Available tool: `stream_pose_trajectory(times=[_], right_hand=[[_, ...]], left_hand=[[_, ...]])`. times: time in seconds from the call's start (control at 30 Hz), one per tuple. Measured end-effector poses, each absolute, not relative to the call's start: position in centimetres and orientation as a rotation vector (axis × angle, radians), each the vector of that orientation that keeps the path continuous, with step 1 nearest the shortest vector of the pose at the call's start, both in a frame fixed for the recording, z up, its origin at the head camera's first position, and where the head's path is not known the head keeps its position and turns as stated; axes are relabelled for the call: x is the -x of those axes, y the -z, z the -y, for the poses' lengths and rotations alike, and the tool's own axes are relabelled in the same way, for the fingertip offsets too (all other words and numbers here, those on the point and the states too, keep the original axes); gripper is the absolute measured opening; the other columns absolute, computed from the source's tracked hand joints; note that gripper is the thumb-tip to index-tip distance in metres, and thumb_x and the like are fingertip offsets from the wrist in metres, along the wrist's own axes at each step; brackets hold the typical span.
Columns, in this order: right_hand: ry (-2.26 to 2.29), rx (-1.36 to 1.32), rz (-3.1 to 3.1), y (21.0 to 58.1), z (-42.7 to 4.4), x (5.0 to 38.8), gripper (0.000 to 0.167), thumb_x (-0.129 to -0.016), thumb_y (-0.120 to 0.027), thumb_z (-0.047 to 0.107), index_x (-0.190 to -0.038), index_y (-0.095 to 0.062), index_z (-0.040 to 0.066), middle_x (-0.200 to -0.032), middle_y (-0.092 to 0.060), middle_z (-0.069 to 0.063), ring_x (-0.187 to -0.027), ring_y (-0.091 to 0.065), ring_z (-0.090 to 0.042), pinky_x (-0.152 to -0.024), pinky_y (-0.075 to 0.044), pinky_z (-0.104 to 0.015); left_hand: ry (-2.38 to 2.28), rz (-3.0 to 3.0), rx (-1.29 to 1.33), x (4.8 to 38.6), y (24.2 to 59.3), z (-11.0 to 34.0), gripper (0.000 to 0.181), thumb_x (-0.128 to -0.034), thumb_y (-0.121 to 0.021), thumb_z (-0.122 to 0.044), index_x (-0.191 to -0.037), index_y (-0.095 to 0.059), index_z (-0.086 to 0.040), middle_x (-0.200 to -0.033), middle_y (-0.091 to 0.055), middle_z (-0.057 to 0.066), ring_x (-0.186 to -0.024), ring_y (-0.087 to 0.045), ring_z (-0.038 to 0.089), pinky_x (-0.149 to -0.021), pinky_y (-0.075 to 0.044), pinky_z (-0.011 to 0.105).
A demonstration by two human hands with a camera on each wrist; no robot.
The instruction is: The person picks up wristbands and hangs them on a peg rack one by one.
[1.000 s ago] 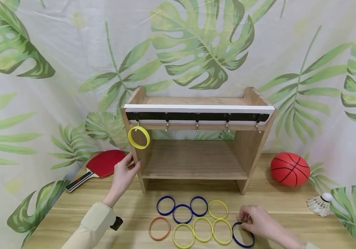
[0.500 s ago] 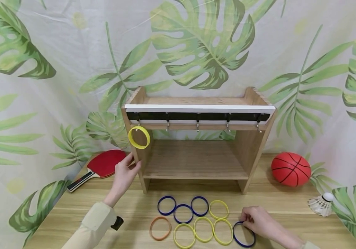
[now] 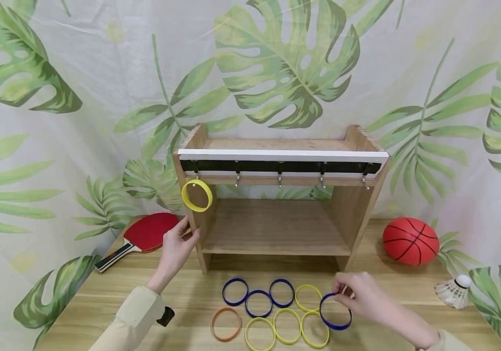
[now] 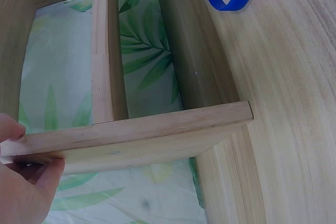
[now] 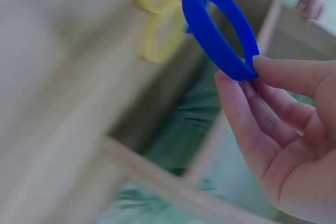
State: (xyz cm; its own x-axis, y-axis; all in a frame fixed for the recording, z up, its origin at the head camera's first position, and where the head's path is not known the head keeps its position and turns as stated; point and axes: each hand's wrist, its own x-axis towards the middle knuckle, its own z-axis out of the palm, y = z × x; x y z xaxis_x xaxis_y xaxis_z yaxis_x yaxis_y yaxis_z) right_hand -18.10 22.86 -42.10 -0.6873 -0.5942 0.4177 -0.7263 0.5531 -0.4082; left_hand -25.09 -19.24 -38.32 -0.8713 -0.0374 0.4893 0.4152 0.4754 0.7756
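Note:
My right hand [image 3: 366,295] pinches a dark blue silicone wristband [image 3: 336,327] between thumb and fingers. In the right wrist view this blue wristband [image 5: 210,35] is tilted and held at one end, its loop open. My left hand [image 3: 178,246] grips the left side panel of a wooden shelf [image 3: 277,226]; the left wrist view has thumb and fingers on either face of the panel edge [image 4: 131,132]. A yellow wristband [image 3: 209,199] hangs from the leftmost hook of the rail [image 3: 300,167] along the shelf's top front.
Before the shelf lie several more wristbands: blue [image 3: 259,316], yellow [image 3: 287,342] and one orange [image 3: 226,340]. A red table tennis bat [image 3: 151,231] lies at left. A red basketball [image 3: 410,241] and a shuttlecock [image 3: 452,292] are at right. Several other hooks [image 3: 279,181] hold nothing.
My right hand has lifted the blue wristband off the table and shifted it slightly left and up. My left hand has kept its hold on the shelf's side.

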Motion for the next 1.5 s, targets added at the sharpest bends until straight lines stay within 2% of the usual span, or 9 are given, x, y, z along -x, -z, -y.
stream_pose_trajectory(times=[0.23, 0.43, 0.6, 0.77, 1.0, 1.17, 1.33, 1.5], right_hand=[[-0.760, -1.124, 2.532, 35.3, -19.5, 19.0, 0.016, -0.081, -0.076, 0.000, -0.082, -0.065, 0.012, -0.077, -0.069, 0.004, -0.068, -0.059, 0.003, -0.057, -0.053, -0.013], [-0.713, -1.136, 2.498, 29.8, -15.9, 19.8, 0.013, -0.084, -0.075, 0.002, -0.085, -0.065, 0.011, -0.081, -0.070, 0.002, -0.072, -0.065, -0.002, -0.062, -0.056, -0.013], [-0.698, -1.132, 2.447, 25.5, -12.8, 20.5, 0.009, -0.086, -0.075, 0.006, -0.088, -0.067, 0.011, -0.083, -0.070, 0.002, -0.073, -0.064, -0.003, -0.064, -0.057, -0.017], [-0.691, -1.152, 2.400, 22.5, -10.1, 21.4, 0.006, -0.088, -0.073, 0.008, -0.090, -0.067, 0.011, -0.088, -0.072, 0.000, -0.077, -0.068, -0.007, -0.066, -0.058, -0.019], [-0.667, -1.175, 2.322, 21.0, -7.0, 22.9, 0.005, -0.090, -0.071, 0.007, -0.089, -0.066, 0.008, -0.092, -0.073, -0.003, -0.079, -0.070, -0.011, -0.068, -0.059, -0.020], [-0.569, -1.120, 2.306, 21.3, -5.5, 23.7, 0.005, -0.091, -0.068, 0.006, -0.087, -0.065, 0.007, -0.088, -0.070, -0.004, -0.076, -0.065, -0.012, -0.067, -0.056, -0.022], [-0.465, -1.055, 2.311, 21.9, -5.0, 24.2, 0.007, -0.092, -0.066, 0.007, -0.086, -0.064, 0.007, -0.082, -0.065, -0.004, -0.072, -0.058, -0.015, -0.063, -0.052, -0.026], [-0.399, -1.017, 2.305, 22.4, -4.9, 24.6, 0.007, -0.092, -0.065, 0.007, -0.086, -0.064, 0.006, -0.081, -0.065, -0.005, -0.073, -0.061, -0.018, -0.063, -0.054, -0.030]], left_hand=[[1.390, 2.277, 0.300, 25.0, 38.3, 19.2, 0.037, -0.0908, -0.062, 0.006, -0.127, -0.060, 0.011, -0.122, -0.066, 0.030, -0.112, -0.066, 0.042, -0.086, -0.059, 0.049], [1.374, 2.257, 0.308, 25.1, 38.5, 19.5, 0.036, -0.0901, -0.062, 0.006, -0.126, -0.060, 0.011, -0.121, -0.067, 0.030, -0.111, -0.066, 0.042, -0.085, -0.059, 0.050], [1.371, 2.237, 0.313, 25.1, 38.7, 19.6, 0.036, -0.0903, -0.062, 0.006, -0.126, -0.061, 0.009, -0.121, -0.067, 0.029, -0.110, -0.066, 0.041, -0.085, -0.060, 0.049], [1.390, 2.251, 0.295, 25.2, 38.9, 19.6, 0.037, -0.0910, -0.062, 0.006, -0.128, -0.061, 0.008, -0.122, -0.067, 0.028, -0.112, -0.066, 0.040, -0.087, -0.060, 0.047], [1.406, 2.263, 0.303, 25.3, 38.7, 19.6, 0.038, -0.0906, -0.062, 0.006, -0.129, -0.060, 0.010, -0.122, -0.066, 0.031, -0.112, -0.065, 0.040, -0.087, -0.059, 0.049], [1.386, 2.281, 0.301, 25.4, 38.6, 19.5, 0.039, -0.0911, -0.061, 0.005, -0.129, -0.059, 0.011, -0.123, -0.065, 0.031, -0.112, -0.066, 0.041, -0.087, -0.059, 0.048], [1.393, 2.262, 0.314, 26.1, 39.6, 19.8, 0.038, -0.0916, -0.062, 0.004, -0.130, -0.060, 0.008, -0.123, -0.066, 0.029, -0.113, -0.066, 0.039, -0.086, -0.060, 0.047], [1.404, 2.262, 0.300, 27.6, 41.3, 20.6, 0.041, -0.0928, -0.062, 0.001, -0.134, -0.059, 0.001, -0.127, -0.066, 0.024, -0.115, -0.065, 0.035, -0.088, -0.060, 0.043]])
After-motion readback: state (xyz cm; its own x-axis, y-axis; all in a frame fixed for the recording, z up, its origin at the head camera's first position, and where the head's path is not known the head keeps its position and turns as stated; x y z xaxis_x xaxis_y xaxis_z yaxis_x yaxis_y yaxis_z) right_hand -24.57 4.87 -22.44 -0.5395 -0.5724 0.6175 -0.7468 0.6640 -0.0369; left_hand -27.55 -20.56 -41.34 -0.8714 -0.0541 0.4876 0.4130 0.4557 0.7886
